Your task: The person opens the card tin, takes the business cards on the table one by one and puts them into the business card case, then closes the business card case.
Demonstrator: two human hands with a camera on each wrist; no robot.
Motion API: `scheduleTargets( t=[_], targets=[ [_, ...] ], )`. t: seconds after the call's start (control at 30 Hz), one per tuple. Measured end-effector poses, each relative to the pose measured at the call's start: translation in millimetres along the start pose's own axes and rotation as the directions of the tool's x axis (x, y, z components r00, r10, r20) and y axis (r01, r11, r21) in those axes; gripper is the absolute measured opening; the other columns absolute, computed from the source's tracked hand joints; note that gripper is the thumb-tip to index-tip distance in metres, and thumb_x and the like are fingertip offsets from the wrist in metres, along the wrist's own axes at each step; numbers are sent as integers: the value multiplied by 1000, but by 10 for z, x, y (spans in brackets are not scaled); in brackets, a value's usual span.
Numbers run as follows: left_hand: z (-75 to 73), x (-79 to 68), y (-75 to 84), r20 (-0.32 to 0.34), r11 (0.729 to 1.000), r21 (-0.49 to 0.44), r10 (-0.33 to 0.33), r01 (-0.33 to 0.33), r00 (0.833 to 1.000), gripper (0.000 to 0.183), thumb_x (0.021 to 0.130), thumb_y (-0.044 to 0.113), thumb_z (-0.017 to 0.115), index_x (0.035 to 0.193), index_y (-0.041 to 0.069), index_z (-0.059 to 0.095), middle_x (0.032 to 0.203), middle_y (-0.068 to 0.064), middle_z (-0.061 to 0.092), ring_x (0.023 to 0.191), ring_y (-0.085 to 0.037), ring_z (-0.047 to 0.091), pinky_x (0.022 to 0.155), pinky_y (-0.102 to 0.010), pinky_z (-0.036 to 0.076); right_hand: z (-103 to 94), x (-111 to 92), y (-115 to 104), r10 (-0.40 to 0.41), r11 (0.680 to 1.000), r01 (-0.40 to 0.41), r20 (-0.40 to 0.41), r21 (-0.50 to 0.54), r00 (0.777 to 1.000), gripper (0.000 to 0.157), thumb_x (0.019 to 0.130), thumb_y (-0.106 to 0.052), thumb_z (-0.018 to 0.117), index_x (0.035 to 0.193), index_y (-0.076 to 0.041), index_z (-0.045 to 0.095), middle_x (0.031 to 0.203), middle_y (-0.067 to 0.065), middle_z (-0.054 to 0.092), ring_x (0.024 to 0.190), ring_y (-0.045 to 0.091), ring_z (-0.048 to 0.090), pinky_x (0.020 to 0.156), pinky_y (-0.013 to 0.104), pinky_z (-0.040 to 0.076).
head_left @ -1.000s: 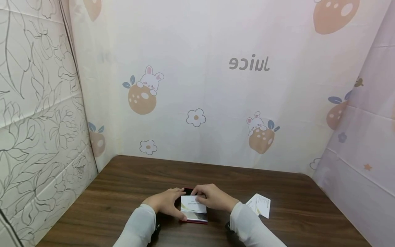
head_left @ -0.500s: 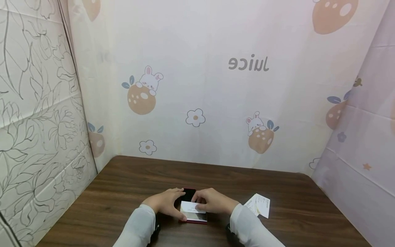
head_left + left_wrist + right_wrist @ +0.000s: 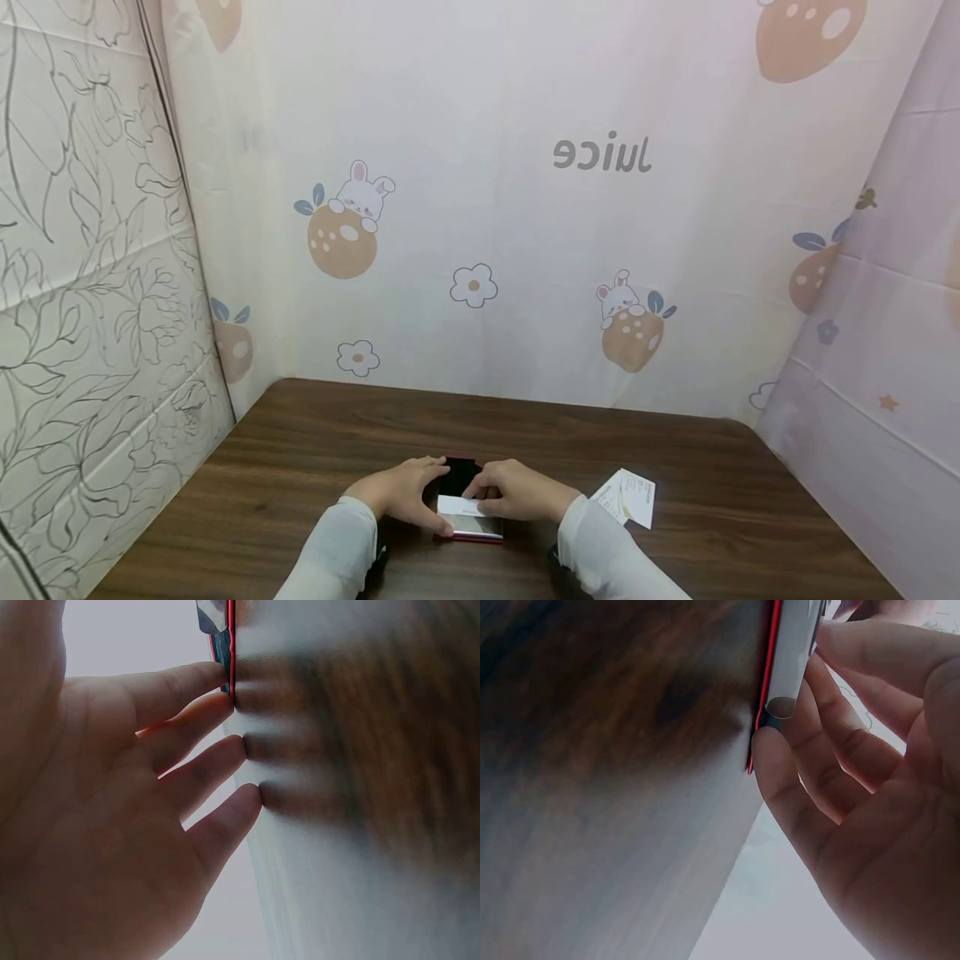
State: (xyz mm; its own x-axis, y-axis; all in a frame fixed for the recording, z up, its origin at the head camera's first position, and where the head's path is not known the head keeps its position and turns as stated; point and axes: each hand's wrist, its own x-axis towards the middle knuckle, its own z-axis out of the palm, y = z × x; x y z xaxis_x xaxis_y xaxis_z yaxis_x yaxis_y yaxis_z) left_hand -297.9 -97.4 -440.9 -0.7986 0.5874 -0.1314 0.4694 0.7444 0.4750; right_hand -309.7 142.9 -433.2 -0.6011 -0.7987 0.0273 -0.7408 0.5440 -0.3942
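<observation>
A flat card case [image 3: 459,475] lies on the table, black inside with a red edge, its near part shiny silver. Over that silver part sits a white business card [image 3: 459,505]. My right hand [image 3: 525,490] pinches the card between thumb and bent index finger from the right. To the left, my left hand [image 3: 401,493] rests with spread fingers against the case, thumb at its near left corner and index finger at the far left side. In the left wrist view, the other fingertips touch the table beside the case's red edge [image 3: 231,656].
Loose business cards [image 3: 637,502] lie overlapping on the brown wooden table [image 3: 337,425], right of my right hand. A printed curtain [image 3: 480,217] stands behind the table, with more curtain at both sides.
My right hand has drawn the white card toward me along the case, and less of its face shows. More of the black inside is uncovered. My left hand stays in place.
</observation>
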Motion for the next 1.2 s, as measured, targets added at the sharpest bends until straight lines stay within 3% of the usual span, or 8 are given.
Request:
scheduleTargets(
  t=[0.27,0.77,1.03,1.2],
  targets=[
    [8,10,-12,-3,1000,8,4,-4,1000,95,68,65,68,142,12,38,151,-6,31,135,-30,24,104,-58,30,0,-6,15,-33,999,33,-7,5,999,25,87,-13,63,111,-18,70,87,-10,60,73,-3,52,64,16,49],
    [-12,-12,17,2,1000,6,5,-5,1000,94,69,63,68,142,12,38,150,-6,31,135,-31,24,104,-59,30,-19,-65,-28,-15,999,16,-14,34,1000,25,87,-14,64,112,-14,67,93,-5,62,78,-3,53,69,21,52],
    [-20,-23,27,-1,1000,12,2,-2,1000,94,69,64,68,142,13,38,150,-6,31,135,-30,24,105,-58,30,-31,-129,0,15,1000,-14,-37,9,999,23,88,-18,63,111,-16,67,99,-6,63,84,1,54,73,23,52],
    [-9,-21,29,-8,1000,9,1,0,1000,95,68,64,69,141,12,40,150,-7,32,134,-31,25,104,-58,30,-86,-250,40,77,997,-77,-66,2,995,24,90,-22,61,113,-16,65,103,-5,63,90,3,55,78,28,53]
  ],
)
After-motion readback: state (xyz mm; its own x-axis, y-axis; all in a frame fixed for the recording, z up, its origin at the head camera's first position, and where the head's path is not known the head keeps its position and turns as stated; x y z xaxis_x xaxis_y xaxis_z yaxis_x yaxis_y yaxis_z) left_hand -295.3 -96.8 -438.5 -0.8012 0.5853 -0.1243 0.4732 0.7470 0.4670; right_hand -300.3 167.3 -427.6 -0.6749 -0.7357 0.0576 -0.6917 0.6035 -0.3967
